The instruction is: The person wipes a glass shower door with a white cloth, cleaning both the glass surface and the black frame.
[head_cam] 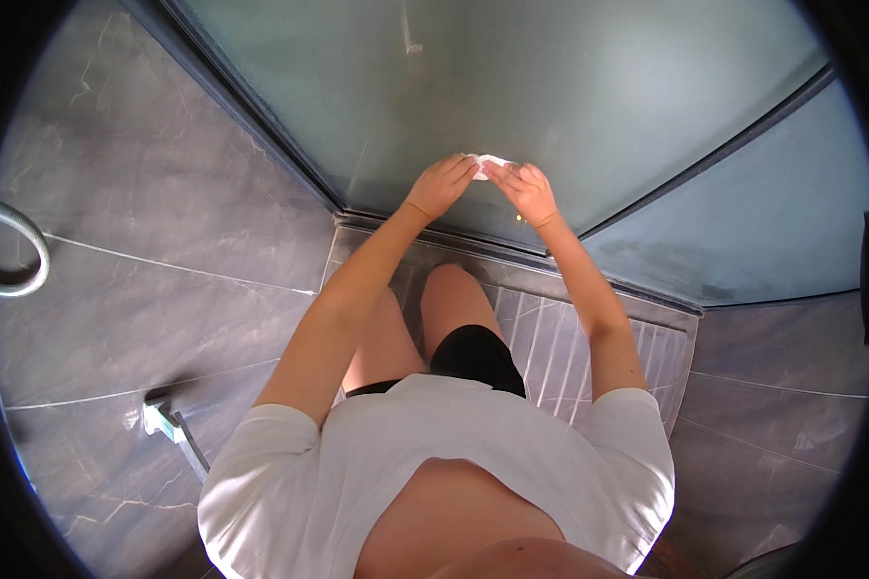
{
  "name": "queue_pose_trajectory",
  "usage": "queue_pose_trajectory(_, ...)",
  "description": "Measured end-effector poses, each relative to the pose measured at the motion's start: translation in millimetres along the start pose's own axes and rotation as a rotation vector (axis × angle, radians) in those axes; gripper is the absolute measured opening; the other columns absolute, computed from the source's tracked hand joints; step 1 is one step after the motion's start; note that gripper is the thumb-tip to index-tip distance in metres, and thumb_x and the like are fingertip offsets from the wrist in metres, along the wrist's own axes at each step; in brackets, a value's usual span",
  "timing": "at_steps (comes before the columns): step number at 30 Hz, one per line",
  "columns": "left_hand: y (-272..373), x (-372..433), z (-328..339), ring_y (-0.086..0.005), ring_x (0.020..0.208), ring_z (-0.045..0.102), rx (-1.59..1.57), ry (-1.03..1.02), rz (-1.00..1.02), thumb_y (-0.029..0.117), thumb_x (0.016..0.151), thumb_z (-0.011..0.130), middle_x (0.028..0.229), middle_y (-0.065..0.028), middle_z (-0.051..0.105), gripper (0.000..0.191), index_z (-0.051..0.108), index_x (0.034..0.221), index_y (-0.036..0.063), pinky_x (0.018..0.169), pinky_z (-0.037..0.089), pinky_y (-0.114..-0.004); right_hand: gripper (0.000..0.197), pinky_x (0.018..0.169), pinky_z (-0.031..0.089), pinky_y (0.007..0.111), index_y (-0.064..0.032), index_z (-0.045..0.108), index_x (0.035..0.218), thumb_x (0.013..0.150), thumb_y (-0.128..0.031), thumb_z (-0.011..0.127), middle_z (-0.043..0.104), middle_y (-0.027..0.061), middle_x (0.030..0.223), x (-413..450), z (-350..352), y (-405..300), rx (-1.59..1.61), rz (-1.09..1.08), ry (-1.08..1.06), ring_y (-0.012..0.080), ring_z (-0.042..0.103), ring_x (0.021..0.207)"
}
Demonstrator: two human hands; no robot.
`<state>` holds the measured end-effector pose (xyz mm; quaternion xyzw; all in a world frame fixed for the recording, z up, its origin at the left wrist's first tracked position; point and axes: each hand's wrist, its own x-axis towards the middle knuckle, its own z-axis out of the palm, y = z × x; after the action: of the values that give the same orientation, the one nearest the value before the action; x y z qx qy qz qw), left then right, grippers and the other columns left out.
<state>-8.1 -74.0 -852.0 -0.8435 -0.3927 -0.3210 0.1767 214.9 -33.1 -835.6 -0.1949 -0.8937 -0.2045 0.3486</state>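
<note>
Both my hands are raised in front of me and meet at a small crumpled white cloth or tissue [481, 166]. My left hand [442, 184] pinches its left end, and my right hand [525, 189] holds its right end with bent fingers. Behind them stands a frosted glass shower panel [463, 87] in a dark frame. Whether the cloth touches the glass, I cannot tell.
Grey marbled tile wall [152, 181] runs along the left, with a looped metal shower hose [40, 253] and a metal wall fitting [163, 420]. A second glass panel [753, 217] stands right. Grooved floor tiles [543, 340] lie below, edged by a low sill.
</note>
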Motion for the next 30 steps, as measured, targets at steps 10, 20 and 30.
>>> queue_pose_trajectory(10, 34.2, 190.0, -90.6, -0.0260, 0.098, 0.059, -0.061, 0.589, 0.197, 0.007, 0.072, 0.062, 0.107, -0.0088, 0.061, 0.028, 0.065, 0.099, -0.0003, 0.084, 0.051, -0.037, 0.036, 0.072, 0.047, 0.026, -0.0161, 0.072, 0.098, 0.071, 0.006, 0.063, 0.068, -0.0071, 0.111, 90.0, -137.0, 76.7, -0.310, 0.190, 0.448, 0.0142, 0.056, 0.075)
queue_pose_trajectory(20, 46.8, 166.0, -37.3, -0.0243, 0.096, 0.060, -0.041, 0.560, 0.196, 0.007, 0.072, 0.063, 0.101, -0.0076, 0.064, 0.024, 0.068, 0.095, 0.0021, 0.078, 0.050, -0.038, 0.047, 0.079, 0.044, 0.030, -0.0175, 0.072, 0.099, 0.063, 0.010, 0.059, 0.068, -0.0072, 0.111, 36.4, -115.4, 77.2, -0.157, 0.250, 0.336, 0.0167, 0.053, 0.080)
queue_pose_trajectory(30, 72.0, 116.2, -5.1, -0.0166, 0.095, 0.056, 0.097, 0.156, 0.086, 0.013, 0.076, 0.058, 0.097, -0.0029, 0.060, 0.020, 0.062, 0.095, 0.0066, 0.078, 0.041, -0.034, 0.046, 0.082, 0.047, 0.032, -0.0199, 0.072, 0.101, 0.064, 0.005, 0.061, 0.067, -0.0089, 0.111, -30.2, -59.4, 37.3, -0.144, 0.414, 0.286, 0.0211, 0.055, 0.085)
